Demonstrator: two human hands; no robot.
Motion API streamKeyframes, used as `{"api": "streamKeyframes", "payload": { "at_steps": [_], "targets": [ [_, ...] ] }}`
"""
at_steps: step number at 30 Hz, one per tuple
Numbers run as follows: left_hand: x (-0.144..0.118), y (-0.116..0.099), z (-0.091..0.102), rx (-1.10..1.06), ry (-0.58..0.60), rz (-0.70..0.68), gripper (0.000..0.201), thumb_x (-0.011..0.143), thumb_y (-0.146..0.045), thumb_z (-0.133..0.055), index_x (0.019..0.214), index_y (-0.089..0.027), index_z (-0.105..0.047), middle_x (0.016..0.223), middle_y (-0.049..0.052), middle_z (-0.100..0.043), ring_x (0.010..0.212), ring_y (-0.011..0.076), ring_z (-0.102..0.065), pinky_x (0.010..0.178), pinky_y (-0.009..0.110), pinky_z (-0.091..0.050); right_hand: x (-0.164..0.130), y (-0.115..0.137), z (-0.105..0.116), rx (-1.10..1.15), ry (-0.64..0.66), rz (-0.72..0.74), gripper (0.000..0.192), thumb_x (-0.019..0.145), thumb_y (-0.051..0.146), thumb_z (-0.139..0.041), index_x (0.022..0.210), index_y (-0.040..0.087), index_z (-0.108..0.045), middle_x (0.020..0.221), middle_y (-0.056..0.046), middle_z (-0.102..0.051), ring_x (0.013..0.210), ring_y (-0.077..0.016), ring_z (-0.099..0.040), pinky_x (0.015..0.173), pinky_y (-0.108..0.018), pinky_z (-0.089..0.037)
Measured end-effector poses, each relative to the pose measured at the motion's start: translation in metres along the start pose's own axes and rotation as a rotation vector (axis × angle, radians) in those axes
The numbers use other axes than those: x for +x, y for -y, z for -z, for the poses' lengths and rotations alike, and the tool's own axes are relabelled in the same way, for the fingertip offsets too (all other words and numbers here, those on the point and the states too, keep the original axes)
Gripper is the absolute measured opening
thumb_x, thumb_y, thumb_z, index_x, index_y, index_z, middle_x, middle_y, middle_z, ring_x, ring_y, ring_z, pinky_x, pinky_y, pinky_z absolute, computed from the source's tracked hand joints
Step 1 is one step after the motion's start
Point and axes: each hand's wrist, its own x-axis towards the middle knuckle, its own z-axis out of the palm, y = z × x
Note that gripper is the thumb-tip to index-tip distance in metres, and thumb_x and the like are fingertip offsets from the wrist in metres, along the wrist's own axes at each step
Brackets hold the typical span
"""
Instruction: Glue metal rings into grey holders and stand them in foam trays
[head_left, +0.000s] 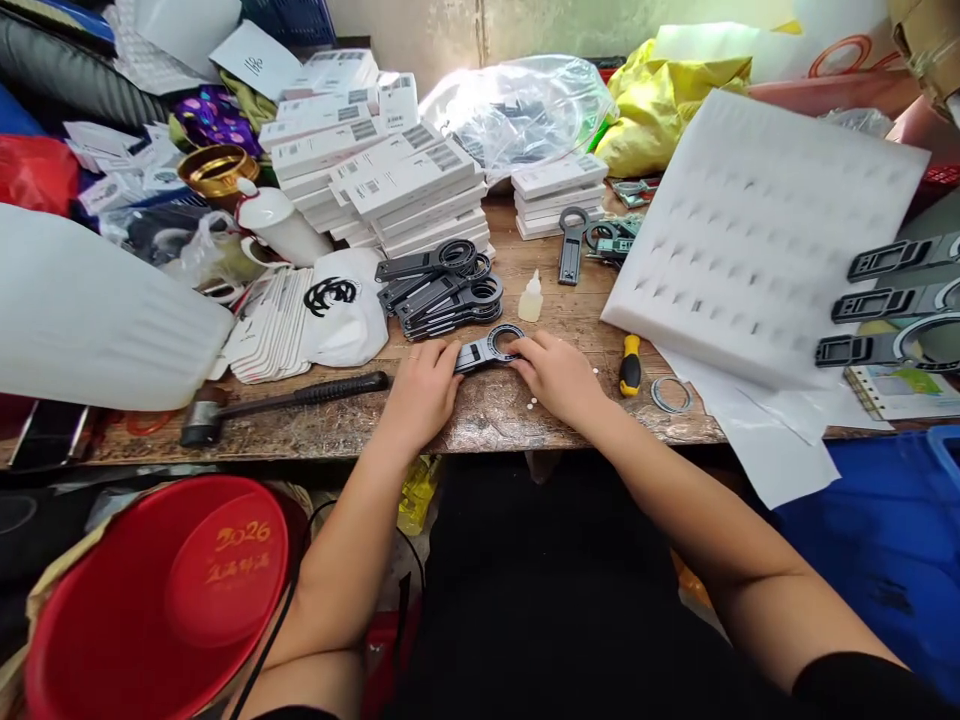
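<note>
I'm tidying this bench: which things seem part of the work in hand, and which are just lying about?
Likely in the work:
grey ring-ended part, touched by the left hand and right hand
pile of similar dark-grey ring-ended parts
perhaps the small translucent pointed-top bottle

Probably just lying about:
white lidded mug
shiny gold-coloured bowl
large round red basin

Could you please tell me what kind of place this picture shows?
Probably a small workshop where goods are assembled or packed: a hammer and a screwdriver lie on a worn wooden table, near a pile of matching ring-ended parts and stacked white boxes.
</note>
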Motion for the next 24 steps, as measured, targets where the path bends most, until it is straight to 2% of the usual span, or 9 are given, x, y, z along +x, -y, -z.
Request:
{"api": "streamKeyframes", "payload": {
  "at_steps": [2,5,9,12,14,16,18,20,24],
  "targets": [
    [-0.008,-0.010,-0.003,-0.056,-0.015,-0.031,0.044,0.104,-0.020,-0.049,0.147,-0.014,-0.054,0.134,0.020,-0.063,0.123,0.0352,-0.060,0.109,0.052,-0.053,-0.018,-0.008,0.002,0.003,-0.034,0.016,0.025,0.108,0.030,-0.054,0.124,0.024,-0.072,0.110,-0.011,-0.071,0.101,-0.0280,-0.069,0.085,-0.037,-0.052],
    [-0.014,-0.019,-0.010,-0.134,0.026,-0.043,0.044,0.104,-0.022,-0.052,0.147,-0.013,-0.054,0.132,0.020,-0.063,0.121,0.0344,-0.061,0.105,0.051,-0.055,-0.042,-0.020,0.001,0.008,-0.045,0.014,0.026,0.109,0.031,-0.052,0.123,0.024,-0.072,0.106,-0.010,-0.071,0.100,-0.0276,-0.069,0.085,-0.037,-0.053],
    [-0.015,-0.017,-0.017,-0.219,0.059,-0.006,0.039,0.103,-0.026,-0.058,0.139,-0.014,-0.058,0.125,0.018,-0.064,0.117,0.0333,-0.061,0.103,0.050,-0.056,-0.057,-0.025,0.001,-0.007,-0.026,-0.019,0.026,0.108,0.032,-0.052,0.121,0.023,-0.073,0.103,-0.011,-0.070,0.097,-0.0283,-0.068,0.084,-0.039,-0.052],
    [-0.015,-0.013,-0.019,-0.307,0.026,-0.030,0.036,0.104,-0.026,-0.057,0.139,-0.017,-0.057,0.126,0.016,-0.064,0.119,0.0306,-0.061,0.107,0.048,-0.054,-0.055,-0.014,0.005,-0.100,-0.107,0.014,0.030,0.105,0.032,-0.058,0.131,0.022,-0.071,0.116,-0.015,-0.070,0.107,-0.0329,-0.065,0.092,-0.046,-0.049],
    [-0.016,-0.012,-0.022,-0.354,-0.012,-0.070,0.039,0.105,-0.025,-0.056,0.143,-0.017,-0.054,0.129,0.016,-0.064,0.122,0.0292,-0.061,0.109,0.046,-0.054,-0.047,-0.002,0.007,-0.155,-0.136,0.128,0.044,0.104,0.032,-0.061,0.147,0.022,-0.061,0.139,-0.018,-0.065,0.127,-0.0365,-0.058,0.104,-0.052,-0.042],
    [-0.018,-0.011,-0.025,-0.367,-0.046,-0.108,0.044,0.106,-0.026,-0.055,0.149,-0.018,-0.049,0.133,0.017,-0.064,0.125,0.0292,-0.061,0.111,0.047,-0.053,-0.036,0.008,0.004,-0.175,-0.083,0.258,0.053,0.104,0.031,-0.063,0.155,0.021,-0.053,0.150,-0.017,-0.061,0.137,-0.0366,-0.052,0.113,-0.054,-0.035],
    [-0.020,-0.010,-0.029,-0.358,-0.077,-0.128,0.049,0.107,-0.028,-0.054,0.154,-0.018,-0.045,0.137,0.017,-0.064,0.126,0.0303,-0.060,0.110,0.048,-0.053,-0.024,0.014,-0.001,-0.195,-0.009,0.321,0.047,0.103,0.031,-0.064,0.148,0.016,-0.058,0.141,-0.017,-0.066,0.130,-0.0360,-0.055,0.115,-0.054,-0.032],
    [-0.021,-0.009,-0.033,-0.341,-0.099,-0.137,0.056,0.106,-0.029,-0.055,0.159,-0.019,-0.039,0.138,0.018,-0.064,0.123,0.0318,-0.061,0.108,0.050,-0.053,-0.016,0.017,-0.007,-0.223,0.022,0.328,0.038,0.103,0.031,-0.064,0.136,0.012,-0.065,0.128,-0.017,-0.069,0.120,-0.0356,-0.056,0.111,-0.051,-0.035],
    [-0.022,-0.009,-0.038,-0.306,-0.108,-0.158,0.069,0.105,-0.027,-0.057,0.167,-0.019,-0.029,0.135,0.019,-0.065,0.118,0.0334,-0.061,0.106,0.052,-0.053,-0.011,0.018,-0.011,-0.243,0.049,0.323,0.035,0.104,0.034,-0.063,0.126,0.007,-0.066,0.120,-0.020,-0.067,0.113,-0.0361,-0.055,0.099,-0.046,-0.042]
  ]
}}
